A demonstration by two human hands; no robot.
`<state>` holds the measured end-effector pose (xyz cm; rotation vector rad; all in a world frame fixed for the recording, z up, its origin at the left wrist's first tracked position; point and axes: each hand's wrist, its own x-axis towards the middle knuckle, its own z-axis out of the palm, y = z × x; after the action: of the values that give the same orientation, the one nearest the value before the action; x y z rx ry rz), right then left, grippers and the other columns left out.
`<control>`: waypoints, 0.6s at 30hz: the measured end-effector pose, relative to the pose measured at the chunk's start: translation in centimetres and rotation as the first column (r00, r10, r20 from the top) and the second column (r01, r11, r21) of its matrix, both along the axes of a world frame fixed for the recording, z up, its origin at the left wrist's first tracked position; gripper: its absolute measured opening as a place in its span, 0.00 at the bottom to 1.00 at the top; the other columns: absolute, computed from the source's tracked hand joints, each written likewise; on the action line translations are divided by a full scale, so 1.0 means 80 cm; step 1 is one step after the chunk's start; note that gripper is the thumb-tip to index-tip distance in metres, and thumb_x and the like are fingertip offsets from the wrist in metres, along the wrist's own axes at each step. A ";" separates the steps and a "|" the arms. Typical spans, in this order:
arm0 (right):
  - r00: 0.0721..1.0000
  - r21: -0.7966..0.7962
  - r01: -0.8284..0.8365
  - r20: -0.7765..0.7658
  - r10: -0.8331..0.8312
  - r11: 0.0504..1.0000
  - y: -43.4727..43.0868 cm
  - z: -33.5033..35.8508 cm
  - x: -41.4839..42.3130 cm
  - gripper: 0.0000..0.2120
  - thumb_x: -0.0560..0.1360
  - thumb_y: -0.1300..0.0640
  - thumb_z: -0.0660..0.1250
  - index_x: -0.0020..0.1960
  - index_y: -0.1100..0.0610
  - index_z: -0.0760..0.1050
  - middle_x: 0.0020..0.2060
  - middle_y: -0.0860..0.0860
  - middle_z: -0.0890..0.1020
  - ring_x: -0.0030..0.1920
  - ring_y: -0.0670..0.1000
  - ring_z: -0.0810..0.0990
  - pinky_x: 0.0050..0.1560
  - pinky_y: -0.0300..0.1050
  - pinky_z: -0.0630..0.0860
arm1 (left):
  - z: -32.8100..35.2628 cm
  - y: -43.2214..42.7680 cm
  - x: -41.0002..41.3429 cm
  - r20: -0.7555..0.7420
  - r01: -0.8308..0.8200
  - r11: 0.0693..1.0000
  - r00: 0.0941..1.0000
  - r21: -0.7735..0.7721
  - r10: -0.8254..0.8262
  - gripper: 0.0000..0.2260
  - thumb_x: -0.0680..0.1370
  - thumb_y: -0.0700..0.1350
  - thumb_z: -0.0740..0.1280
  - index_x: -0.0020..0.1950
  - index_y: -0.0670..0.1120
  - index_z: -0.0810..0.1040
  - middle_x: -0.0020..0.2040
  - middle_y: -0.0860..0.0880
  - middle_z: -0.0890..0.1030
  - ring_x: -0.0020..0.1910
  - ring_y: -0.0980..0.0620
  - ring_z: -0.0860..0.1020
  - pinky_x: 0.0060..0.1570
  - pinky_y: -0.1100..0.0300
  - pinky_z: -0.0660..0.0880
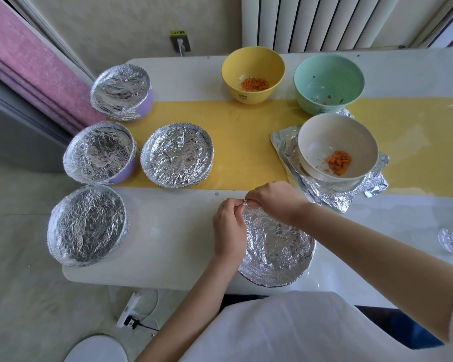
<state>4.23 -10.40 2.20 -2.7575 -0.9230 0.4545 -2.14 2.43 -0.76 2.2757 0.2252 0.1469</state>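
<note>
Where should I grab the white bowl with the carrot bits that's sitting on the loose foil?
Pinch the white bowl at its left rim, coming from above: it stands upright and open, the rim is bare, and loose foil crowds its base. The carrot pieces lie toward the right, clear of fingers.

Bare tabletop between foil-covered bowls.
</note>
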 end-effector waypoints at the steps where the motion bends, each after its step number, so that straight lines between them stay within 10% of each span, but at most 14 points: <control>1: 0.999 -0.020 -0.018 0.032 0.018 1.000 0.000 -0.001 -0.001 0.11 0.81 0.56 0.56 0.59 0.54 0.75 0.45 0.51 0.81 0.39 0.54 0.76 0.35 0.42 0.65 | 0.000 0.000 0.000 -0.005 -0.002 1.000 1.000 -0.003 0.002 0.03 0.75 0.33 0.65 0.45 0.38 0.78 0.41 0.43 0.81 0.39 0.45 0.78 0.39 0.64 0.66; 9: 0.958 0.225 0.227 -0.225 -0.176 0.947 -0.019 -0.010 -0.002 0.14 0.81 0.54 0.57 0.63 0.56 0.75 0.57 0.52 0.80 0.55 0.54 0.79 0.54 0.50 0.74 | 0.004 -0.001 -0.006 -0.032 0.026 0.999 0.999 0.029 -0.025 0.03 0.78 0.34 0.61 0.46 0.39 0.73 0.44 0.44 0.75 0.43 0.46 0.73 0.40 0.64 0.63; 18: 0.944 0.272 0.293 -0.234 -0.233 0.916 -0.022 -0.013 -0.004 0.16 0.80 0.56 0.59 0.66 0.58 0.73 0.54 0.54 0.82 0.51 0.54 0.81 0.43 0.35 0.66 | 0.007 0.008 -0.003 -0.077 0.149 0.988 0.986 0.025 -0.147 0.11 0.80 0.39 0.58 0.60 0.41 0.75 0.56 0.44 0.77 0.56 0.46 0.75 0.56 0.56 0.70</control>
<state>3.90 -12.19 1.16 -2.4523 -0.5114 0.4816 -2.41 3.11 -0.19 2.3207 0.0922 -0.0124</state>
